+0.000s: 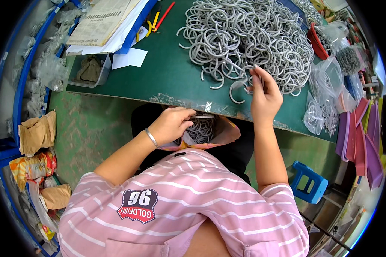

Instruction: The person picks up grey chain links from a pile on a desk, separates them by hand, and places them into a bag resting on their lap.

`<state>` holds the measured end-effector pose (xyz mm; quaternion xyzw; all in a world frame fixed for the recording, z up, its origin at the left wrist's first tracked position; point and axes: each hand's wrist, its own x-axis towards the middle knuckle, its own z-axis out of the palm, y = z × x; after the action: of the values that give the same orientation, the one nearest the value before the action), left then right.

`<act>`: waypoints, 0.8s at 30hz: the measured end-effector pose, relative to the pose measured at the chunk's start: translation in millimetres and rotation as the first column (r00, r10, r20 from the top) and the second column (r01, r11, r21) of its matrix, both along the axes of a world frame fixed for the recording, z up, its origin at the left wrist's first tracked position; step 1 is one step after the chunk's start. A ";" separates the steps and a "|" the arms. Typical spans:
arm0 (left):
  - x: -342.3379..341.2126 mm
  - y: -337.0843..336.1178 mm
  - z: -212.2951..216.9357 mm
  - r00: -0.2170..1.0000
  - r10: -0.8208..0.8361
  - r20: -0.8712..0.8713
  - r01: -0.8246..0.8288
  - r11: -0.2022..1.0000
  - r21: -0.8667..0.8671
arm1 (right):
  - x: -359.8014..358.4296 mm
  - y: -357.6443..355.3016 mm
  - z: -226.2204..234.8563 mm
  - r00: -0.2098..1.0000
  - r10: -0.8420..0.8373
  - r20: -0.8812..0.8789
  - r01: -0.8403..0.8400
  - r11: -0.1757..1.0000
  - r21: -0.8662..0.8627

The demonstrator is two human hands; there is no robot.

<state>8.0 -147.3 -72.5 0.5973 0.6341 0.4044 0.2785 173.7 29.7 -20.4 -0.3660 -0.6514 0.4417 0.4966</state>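
Observation:
A big heap of grey metal hooks (pixel 248 36) lies on the green table (pixel 171 73). My right hand (pixel 265 93) is at the heap's near edge, fingers pinched on one curved grey hook (pixel 237 91). My left hand (pixel 171 124) is below the table edge, over my lap, gripping a bundle of grey hooks at the mouth of a plastic bag (pixel 221 135) that holds several more hooks (pixel 200 130). A bracelet sits on my left wrist.
Papers (pixel 101 21), pliers with red and yellow handles (pixel 156 19) and a clear tray (pixel 89 70) lie at the table's left. Clear bags of metal parts (pixel 326 98) and a red bin (pixel 317 40) sit at right. A blue stool (pixel 309 182) stands on the floor. Bags fill blue shelves (pixel 34 137).

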 end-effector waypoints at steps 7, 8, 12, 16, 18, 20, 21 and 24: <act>8.7 50.8 23.9 0.948 0.202 -0.246 -0.108 0.931 0.348 | 4.8 -28.5 -23.4 0.847 0.136 0.513 -0.219 0.970 0.104; 11.3 63.0 26.0 0.922 0.255 -0.290 -0.132 0.914 0.383 | 2.8 -27.6 -23.4 0.826 0.144 0.545 -0.265 0.952 0.151; 15.4 93.7 14.0 0.896 0.176 -0.407 -0.071 0.963 0.261 | -8.5 -16.3 -17.6 0.964 0.261 0.048 -0.255 0.962 -0.100; 6.2 102.0 12.3 0.892 0.112 -0.437 0.001 0.968 0.252 | -15.8 -15.7 16.6 0.828 0.263 -0.496 -0.278 0.960 0.045; -2.7 95.5 30.9 0.904 0.104 -0.414 0.028 0.954 0.299 | -16.0 -11.9 19.2 0.894 0.217 -0.391 -0.246 0.969 -0.026; -18.7 88.6 49.3 0.954 0.077 -0.288 0.049 0.912 0.407 | -5.3 3.9 9.3 0.962 0.243 -0.126 -0.261 0.952 -0.162; -28.8 87.6 51.8 0.971 0.052 -0.232 0.033 0.936 0.349 | -5.4 11.2 6.9 0.942 0.278 0.186 -0.236 0.947 -0.220; -35.2 82.3 38.0 0.983 0.094 0.159 -0.102 0.994 0.045 | -14.7 0.7 6.7 0.888 0.188 0.419 -0.236 0.969 0.066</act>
<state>-27.2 -65.0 -34.4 0.5389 0.6281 0.4798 0.2912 159.0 30.3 -13.7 -0.3478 -0.8014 0.3684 0.3178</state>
